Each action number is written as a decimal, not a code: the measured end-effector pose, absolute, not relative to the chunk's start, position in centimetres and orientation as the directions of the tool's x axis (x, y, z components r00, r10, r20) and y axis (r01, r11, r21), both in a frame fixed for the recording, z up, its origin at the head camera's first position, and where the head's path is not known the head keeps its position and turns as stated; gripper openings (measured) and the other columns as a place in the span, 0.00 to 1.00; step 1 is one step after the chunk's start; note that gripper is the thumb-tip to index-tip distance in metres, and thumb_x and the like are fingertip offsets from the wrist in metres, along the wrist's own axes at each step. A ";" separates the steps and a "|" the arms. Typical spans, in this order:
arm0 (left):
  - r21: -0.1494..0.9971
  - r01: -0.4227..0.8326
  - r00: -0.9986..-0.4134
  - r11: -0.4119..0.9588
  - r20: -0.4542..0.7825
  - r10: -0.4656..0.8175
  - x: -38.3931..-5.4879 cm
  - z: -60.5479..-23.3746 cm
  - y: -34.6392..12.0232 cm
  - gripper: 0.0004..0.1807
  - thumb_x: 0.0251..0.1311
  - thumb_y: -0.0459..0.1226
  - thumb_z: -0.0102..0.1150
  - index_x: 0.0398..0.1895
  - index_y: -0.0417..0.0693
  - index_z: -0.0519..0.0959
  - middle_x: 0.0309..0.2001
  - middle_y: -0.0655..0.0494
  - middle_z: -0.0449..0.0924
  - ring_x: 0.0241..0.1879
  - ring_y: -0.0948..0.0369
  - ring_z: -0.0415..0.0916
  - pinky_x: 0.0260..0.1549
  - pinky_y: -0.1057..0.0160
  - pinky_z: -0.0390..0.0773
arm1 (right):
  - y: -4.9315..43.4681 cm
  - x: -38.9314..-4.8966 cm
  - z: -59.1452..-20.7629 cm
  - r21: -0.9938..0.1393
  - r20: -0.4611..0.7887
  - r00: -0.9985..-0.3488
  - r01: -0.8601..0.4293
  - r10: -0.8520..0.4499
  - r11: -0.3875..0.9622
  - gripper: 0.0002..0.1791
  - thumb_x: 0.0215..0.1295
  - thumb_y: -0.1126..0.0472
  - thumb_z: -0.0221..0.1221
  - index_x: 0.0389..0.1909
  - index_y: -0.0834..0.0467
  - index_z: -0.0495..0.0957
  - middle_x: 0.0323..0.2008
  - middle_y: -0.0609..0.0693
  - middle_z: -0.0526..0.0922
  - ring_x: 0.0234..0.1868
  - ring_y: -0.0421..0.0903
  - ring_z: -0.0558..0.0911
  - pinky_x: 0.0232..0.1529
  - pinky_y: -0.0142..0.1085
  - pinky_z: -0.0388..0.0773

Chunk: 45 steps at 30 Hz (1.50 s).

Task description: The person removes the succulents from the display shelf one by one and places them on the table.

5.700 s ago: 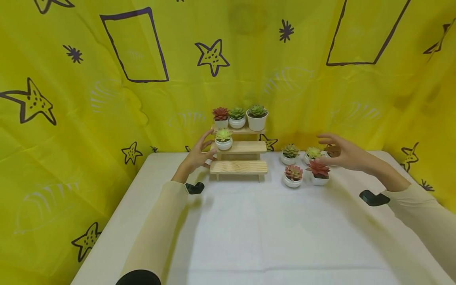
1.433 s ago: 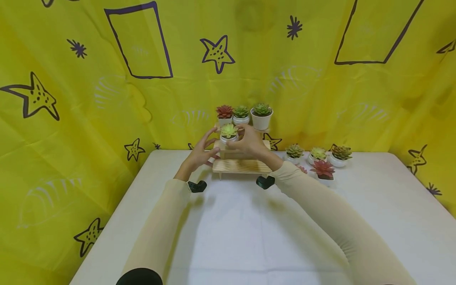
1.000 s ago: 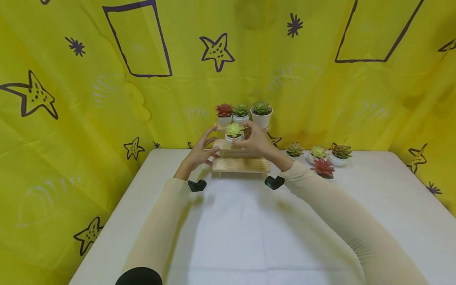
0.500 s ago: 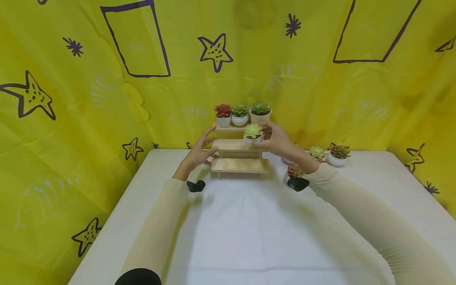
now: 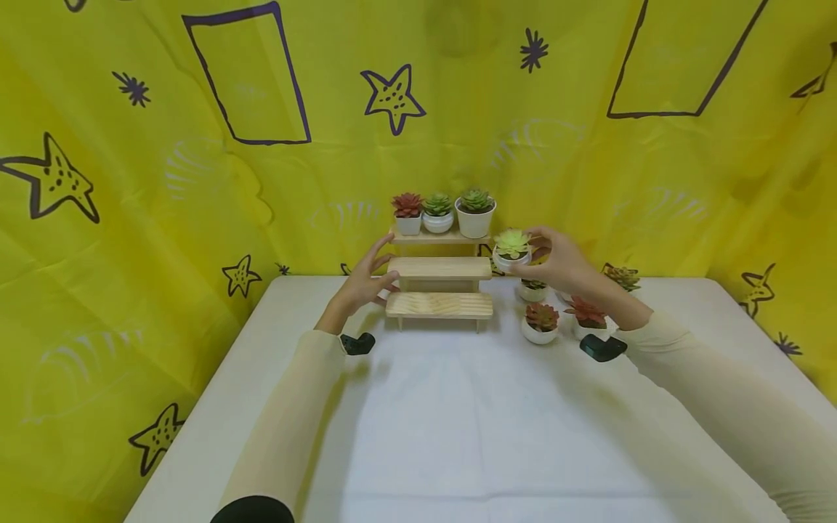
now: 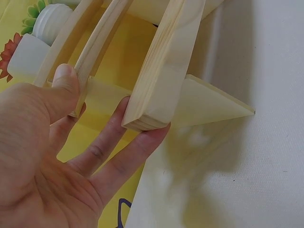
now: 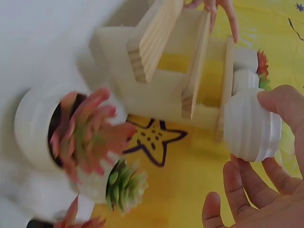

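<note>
My right hand (image 5: 565, 263) grips a pale-green succulent in a white pot (image 5: 512, 250) and holds it in the air, right of the three-tier wooden stand (image 5: 439, 267). The right wrist view shows thumb and fingers on the ribbed white pot (image 7: 251, 126). At the stand's left end, my left hand (image 5: 360, 285) holds it; the left wrist view has the thumb against the middle step and fingertips at the end of the front step (image 6: 156, 85). On the top step sit a red succulent (image 5: 407, 211), a small green succulent (image 5: 437, 213) and a larger green succulent (image 5: 475, 212).
Right of the stand, on the white table (image 5: 425, 421), stand a pink-red succulent (image 5: 540, 323), a red succulent (image 5: 585, 318), a green succulent (image 5: 532, 289) and an olive-green succulent (image 5: 623, 277) partly behind my forearm. A yellow curtain (image 5: 327, 109) hangs behind.
My right hand reached in from the right, took the pale-green succulent from the left of the middle step, and carried it rightward past the stand's end. My left hand stayed on the stand.
</note>
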State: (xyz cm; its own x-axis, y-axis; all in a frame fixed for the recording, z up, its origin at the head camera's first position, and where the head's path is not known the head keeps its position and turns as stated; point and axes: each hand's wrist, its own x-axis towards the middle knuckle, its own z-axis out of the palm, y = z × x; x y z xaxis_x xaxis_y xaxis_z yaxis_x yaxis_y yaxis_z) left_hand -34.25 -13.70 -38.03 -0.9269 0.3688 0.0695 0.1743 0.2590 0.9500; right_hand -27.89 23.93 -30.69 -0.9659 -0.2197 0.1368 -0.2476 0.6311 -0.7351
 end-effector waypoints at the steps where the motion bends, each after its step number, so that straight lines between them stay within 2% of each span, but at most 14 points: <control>1: 0.950 0.180 -0.926 0.256 0.076 0.370 -34.2 -38.1 -13.7 0.42 0.75 0.34 0.56 0.81 0.80 0.50 0.80 0.44 0.54 0.48 0.36 0.83 0.33 0.40 0.86 | 24.4 -27.7 -30.6 -0.734 0.129 -0.968 -0.240 -0.216 0.636 0.41 0.66 0.56 0.70 0.72 0.68 0.63 0.62 0.68 0.71 0.59 0.63 0.74 0.60 0.53 0.74; 6: 0.949 0.188 -0.925 0.254 0.085 0.370 -34.1 -38.1 -13.8 0.42 0.75 0.33 0.55 0.81 0.80 0.51 0.79 0.43 0.55 0.48 0.36 0.83 0.33 0.40 0.86 | 27.2 -26.7 -30.7 -0.709 0.117 -0.976 -0.212 -0.184 0.672 0.44 0.66 0.52 0.70 0.73 0.68 0.61 0.61 0.68 0.73 0.59 0.63 0.74 0.57 0.48 0.75; 8: 0.946 0.187 -0.927 0.263 0.081 0.367 -34.1 -38.1 -13.7 0.42 0.75 0.33 0.55 0.81 0.80 0.51 0.79 0.43 0.55 0.48 0.36 0.83 0.33 0.40 0.86 | 28.4 -26.2 -30.8 -0.700 0.123 -0.978 -0.207 -0.170 0.683 0.44 0.66 0.51 0.70 0.74 0.69 0.61 0.61 0.68 0.73 0.59 0.63 0.75 0.54 0.40 0.75; 11: 0.944 0.191 -0.925 0.268 0.082 0.370 -34.1 -38.1 -13.7 0.42 0.75 0.33 0.56 0.81 0.80 0.50 0.79 0.43 0.56 0.48 0.36 0.83 0.33 0.41 0.86 | 30.3 -25.5 -30.9 -0.699 0.120 -0.983 -0.184 -0.140 0.691 0.44 0.68 0.50 0.69 0.74 0.69 0.60 0.62 0.68 0.72 0.59 0.63 0.74 0.51 0.36 0.73; 18: 0.943 0.199 -0.921 0.266 0.087 0.380 -34.2 -38.0 -13.8 0.42 0.75 0.34 0.56 0.82 0.78 0.49 0.79 0.44 0.56 0.48 0.36 0.83 0.32 0.41 0.86 | 34.3 -24.0 -31.8 -0.695 0.115 -0.990 -0.138 -0.080 0.706 0.46 0.69 0.47 0.67 0.76 0.69 0.58 0.61 0.70 0.72 0.57 0.62 0.74 0.36 0.22 0.73; 27: 0.941 0.215 -0.915 0.261 0.101 0.390 -34.2 -38.0 -13.9 0.42 0.76 0.34 0.55 0.82 0.78 0.49 0.79 0.42 0.56 0.47 0.36 0.84 0.31 0.44 0.87 | 37.6 -22.1 -33.3 -0.685 0.099 -0.995 -0.070 -0.002 0.725 0.48 0.70 0.45 0.65 0.77 0.70 0.55 0.60 0.71 0.73 0.54 0.61 0.73 0.34 0.21 0.73; 34: 0.952 0.185 -0.920 0.243 0.081 0.384 -34.3 -38.1 -13.8 0.42 0.75 0.34 0.56 0.80 0.81 0.51 0.80 0.45 0.55 0.44 0.42 0.84 0.30 0.45 0.87 | 39.0 -21.6 -34.2 -0.686 0.070 -0.997 -0.031 0.023 0.727 0.51 0.69 0.41 0.65 0.78 0.68 0.53 0.61 0.71 0.72 0.55 0.60 0.73 0.35 0.28 0.75; 36: 0.952 0.183 -0.921 0.244 0.079 0.382 -34.3 -38.1 -13.8 0.42 0.75 0.34 0.56 0.80 0.81 0.51 0.79 0.45 0.55 0.44 0.43 0.84 0.30 0.45 0.87 | 39.2 -21.5 -34.5 -0.690 0.074 -0.997 -0.035 0.022 0.723 0.51 0.69 0.42 0.65 0.78 0.68 0.53 0.61 0.70 0.72 0.53 0.54 0.74 0.35 0.27 0.75; 41: 0.952 0.180 -0.922 0.248 0.076 0.379 -34.4 -38.2 -13.8 0.41 0.75 0.34 0.56 0.80 0.82 0.51 0.79 0.46 0.55 0.44 0.43 0.84 0.31 0.44 0.87 | 39.7 -21.3 -35.3 -0.703 0.093 -0.996 -0.052 0.019 0.709 0.50 0.69 0.44 0.67 0.77 0.69 0.54 0.62 0.72 0.72 0.41 0.27 0.73 0.34 0.24 0.75; 45: 0.947 0.190 -0.921 0.259 0.081 0.382 -34.3 -38.1 -13.9 0.41 0.76 0.35 0.56 0.81 0.80 0.51 0.80 0.44 0.54 0.44 0.42 0.84 0.31 0.45 0.87 | 40.0 -21.3 -36.1 -0.719 0.090 -0.996 -0.047 0.025 0.694 0.50 0.69 0.45 0.67 0.77 0.70 0.54 0.63 0.73 0.70 0.37 0.19 0.70 0.34 0.22 0.75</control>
